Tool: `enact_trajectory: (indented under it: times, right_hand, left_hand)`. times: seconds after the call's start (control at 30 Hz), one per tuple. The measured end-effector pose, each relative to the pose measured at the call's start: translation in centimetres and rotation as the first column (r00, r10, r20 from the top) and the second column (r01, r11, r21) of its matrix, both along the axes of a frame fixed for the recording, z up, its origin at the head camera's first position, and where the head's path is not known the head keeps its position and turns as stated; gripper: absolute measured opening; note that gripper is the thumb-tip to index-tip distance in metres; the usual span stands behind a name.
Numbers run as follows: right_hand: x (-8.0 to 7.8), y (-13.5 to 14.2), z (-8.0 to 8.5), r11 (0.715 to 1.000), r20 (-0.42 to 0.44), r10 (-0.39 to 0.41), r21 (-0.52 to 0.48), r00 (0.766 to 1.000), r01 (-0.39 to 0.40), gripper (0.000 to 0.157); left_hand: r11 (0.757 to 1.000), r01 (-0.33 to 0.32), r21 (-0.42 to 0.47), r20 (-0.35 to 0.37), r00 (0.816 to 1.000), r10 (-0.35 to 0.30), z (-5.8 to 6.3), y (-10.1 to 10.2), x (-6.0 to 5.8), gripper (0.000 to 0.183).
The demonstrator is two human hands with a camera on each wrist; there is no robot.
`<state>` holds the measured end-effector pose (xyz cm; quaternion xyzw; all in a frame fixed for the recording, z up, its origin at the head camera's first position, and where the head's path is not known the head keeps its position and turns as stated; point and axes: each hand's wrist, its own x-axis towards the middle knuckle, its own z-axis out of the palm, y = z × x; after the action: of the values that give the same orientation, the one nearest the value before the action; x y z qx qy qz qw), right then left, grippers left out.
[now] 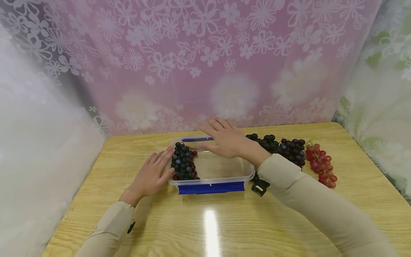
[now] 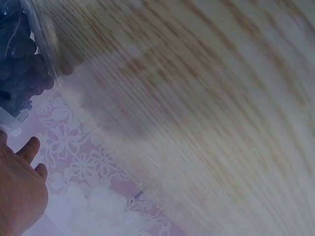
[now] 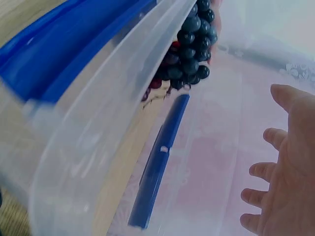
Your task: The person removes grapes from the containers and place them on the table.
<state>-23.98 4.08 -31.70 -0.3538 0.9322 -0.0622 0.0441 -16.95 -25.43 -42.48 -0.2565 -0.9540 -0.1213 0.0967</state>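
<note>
A clear plastic food box [image 1: 208,181] with blue latch flaps [image 1: 211,188] stands uncovered on the table. Inside its left end lies a bunch of dark grapes [image 1: 183,162], with red grapes [image 1: 193,166] partly hidden beneath and beside it. My left hand [image 1: 152,175] rests against the box's left wall, fingers straight. Above the back part of the box hovers my right hand [image 1: 226,139], its fingers spread and nothing held. The right wrist view shows that right hand [image 3: 290,162] apart from the box wall [image 3: 113,103] and the dark grapes [image 3: 192,46].
Right of the box lie black grapes [image 1: 268,142], a dark purple bunch [image 1: 293,150] and a red bunch [image 1: 322,166]. A black object [image 1: 260,187] shows under the right wrist. A pink flowered curtain [image 1: 205,71] hangs behind the wooden table [image 1: 173,221].
</note>
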Motion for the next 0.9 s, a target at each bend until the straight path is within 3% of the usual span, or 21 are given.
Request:
enact_trajectory:
  times: [0.37, 0.9]
  right_hand:
    - [0.8, -4.6, -1.4, 0.995, 0.066, 0.062, 0.077, 0.996, -0.067, 0.073]
    - [1.6, -6.5, -2.9, 0.991, 0.108, 0.083, 0.095, 0.991, -0.094, 0.065]
  left_hand:
    - [1.000, -0.008, 0.005, 0.011, 1.000, 0.008, 0.2, 0.0, -0.1, 0.062]
    - [1.000, -0.001, -0.006, 0.013, 1.000, 0.001, 0.1, 0.0, -0.1, 0.062]
